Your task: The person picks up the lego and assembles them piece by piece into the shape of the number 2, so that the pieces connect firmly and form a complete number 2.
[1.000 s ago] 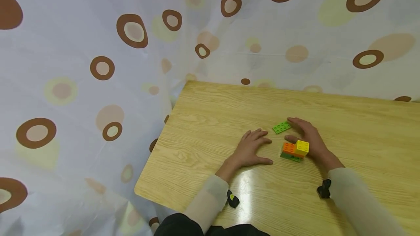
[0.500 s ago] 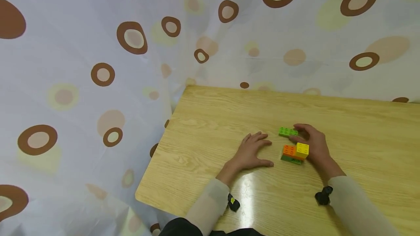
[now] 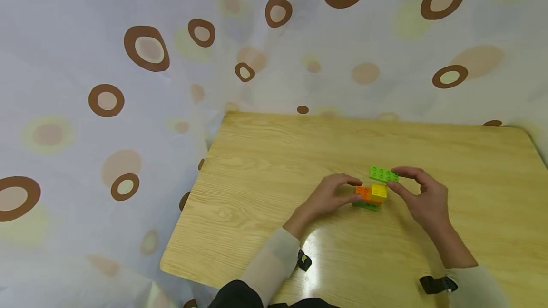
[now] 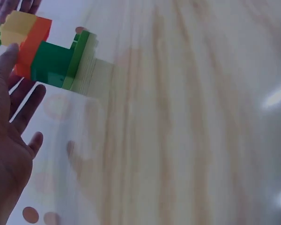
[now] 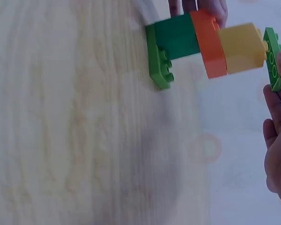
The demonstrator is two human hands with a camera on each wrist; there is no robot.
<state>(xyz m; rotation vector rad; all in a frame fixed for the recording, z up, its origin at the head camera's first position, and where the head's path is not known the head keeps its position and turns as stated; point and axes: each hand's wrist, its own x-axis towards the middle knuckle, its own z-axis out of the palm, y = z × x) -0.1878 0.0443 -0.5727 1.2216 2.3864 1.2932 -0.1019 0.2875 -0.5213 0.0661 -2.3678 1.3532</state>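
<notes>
A stack of building bricks stands on the table in front of me. In the right wrist view it runs from a light green flat base brick (image 5: 154, 58) through a dark green brick (image 5: 177, 38) and an orange brick (image 5: 209, 44) to a yellow brick (image 5: 242, 48). My left hand (image 3: 327, 196) holds the stack at the orange brick, thumb on the near side. My right hand (image 3: 428, 203) pinches one end of a second light green flat brick (image 3: 381, 174) between thumb and fingers. That brick is raised to the top of the yellow one, right at its studs.
The wooden table (image 3: 265, 179) has its left edge well to the left of my hands. A spotted curtain (image 3: 171, 89) hangs behind the table and along its left side. Small black devices (image 3: 436, 284) are strapped at both wrists.
My right hand has picked up the flat green brick from the table and brought it to the stack's top. My left hand has moved right and taken hold of the stack.
</notes>
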